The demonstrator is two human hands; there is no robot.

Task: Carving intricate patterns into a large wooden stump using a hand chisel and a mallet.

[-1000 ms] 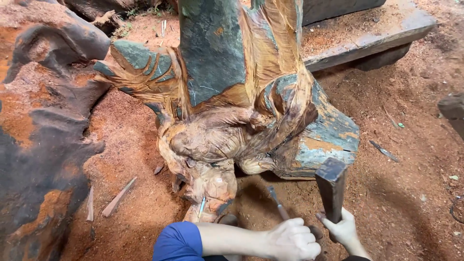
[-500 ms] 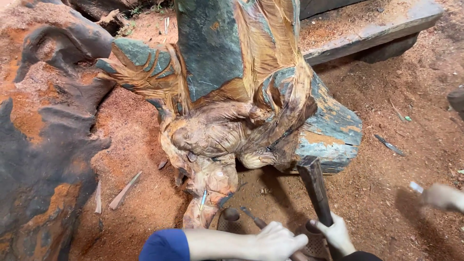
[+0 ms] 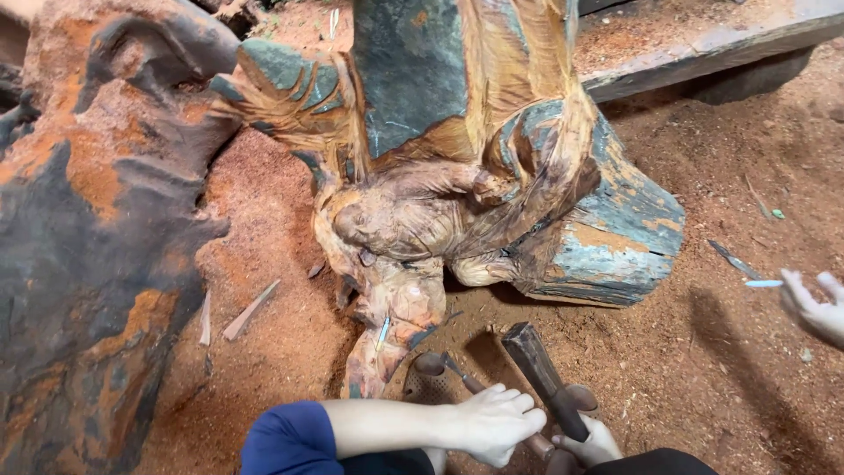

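Hands work low before the weathered, reddish-brown wooden figure carving: left hand clenched round a slim metal chisel angled toward its base, right hand grasping a dark wooden mallet (head raised, ready for striking).

The carving ran off the top edge, another person's hand was cut by the right edge, and the left hand hid the chisel's handle.
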